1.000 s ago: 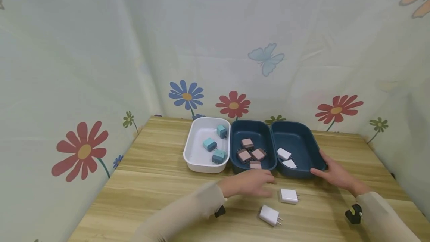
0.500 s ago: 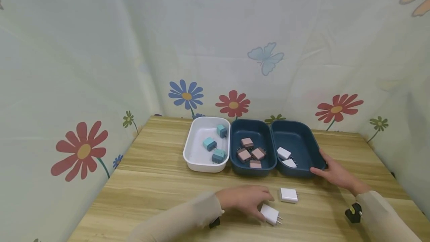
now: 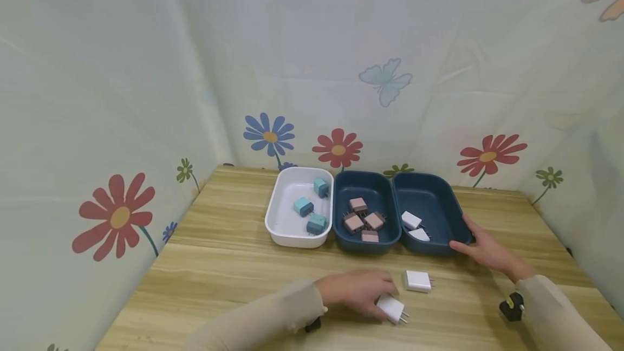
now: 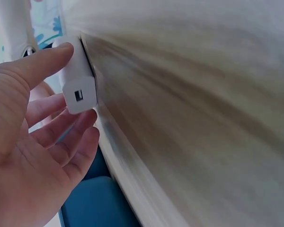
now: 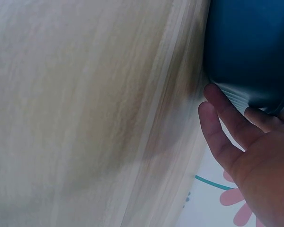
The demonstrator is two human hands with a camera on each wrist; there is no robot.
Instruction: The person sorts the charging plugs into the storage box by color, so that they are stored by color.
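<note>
My left hand (image 3: pixel 362 290) pinches a white plug-in charger (image 3: pixel 391 308) lying on the table, prongs pointing right. In the left wrist view the thumb lies along one side of this charger (image 4: pixel 80 92), its USB port facing the camera, with the fingers curled at the other side. A second white charger (image 3: pixel 418 281) lies just beyond, apart from the hand. My right hand (image 3: pixel 491 252) rests against the right front corner of the right dark blue box (image 3: pixel 453 207), thumb at the front, fingers along the side. That box holds two white chargers (image 3: pixel 411 220).
Left of it stand a dark blue box (image 3: pixel 365 177) with several pink-brown chargers (image 3: pixel 374 221) and a white box (image 3: pixel 275 218) with three teal chargers (image 3: pixel 303 206). All three boxes stand side by side on the wooden table (image 3: pixel 219 253), before a flowered cloth backdrop (image 3: pixel 312 42).
My left hand has come back from near the middle box's front toward me, to the nearer white charger, and taken hold of it. The right hand has stayed at the box corner.
</note>
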